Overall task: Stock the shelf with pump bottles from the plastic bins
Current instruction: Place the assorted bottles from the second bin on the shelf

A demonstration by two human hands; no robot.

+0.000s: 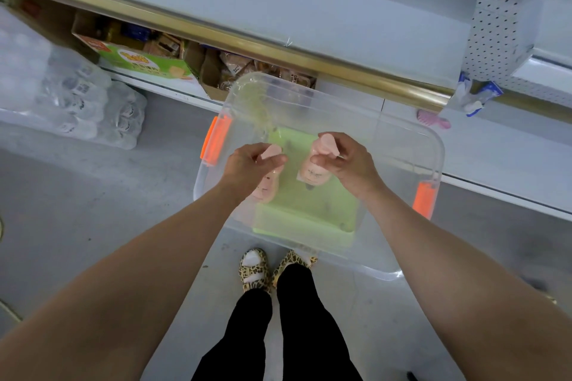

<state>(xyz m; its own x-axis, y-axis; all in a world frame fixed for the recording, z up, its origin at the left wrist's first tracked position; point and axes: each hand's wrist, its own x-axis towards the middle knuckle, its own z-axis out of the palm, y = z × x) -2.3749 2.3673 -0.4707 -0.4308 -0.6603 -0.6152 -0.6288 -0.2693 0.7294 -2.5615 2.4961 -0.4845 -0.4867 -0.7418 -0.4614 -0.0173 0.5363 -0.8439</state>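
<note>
Left hand (pixel 247 164): fingers and thumb curled round the pink pump head of the left bottle (pixel 266 187). The head shows between thumb and forefinger; the pale pink body hangs below the hand on the person's side, partly hidden by the wrist.

Right hand (pixel 346 161): thumb and fingers pinch the neck of the right bottle (pixel 312 175). Its pump head stands above the fingertips, and its body hangs below and to the left of the palm, printed face up.

Bottles: side by side, apart, both held over the middle of the bin.

Bin (pixel 387 120): clear plastic, open, on the floor (pixel 93 195) just in front of the shelving. One orange latch (pixel 216 139) is on its left end and another on its right. A green panel (pixel 309 210) shows through its walls; whether this lies inside or beneath cannot be told.

Shelf (pixel 278 9): pale, bare top with a gold edge strip (pixel 247 40), above the bin. Pegboard (pixel 495 25) stands at its right end.

Lower shelf, left: green box (pixel 139 62); beside it a brown carton (pixel 213 77) of wrapped packets.

Floor, far left: shrink-wrapped packs of water (pixel 77 96).

Right of the bin: a pink comb (pixel 433 120) on the low ledge.

Below the bin: leopard-print shoes (pixel 253 269) and black trousers (pixel 294 334).
</note>
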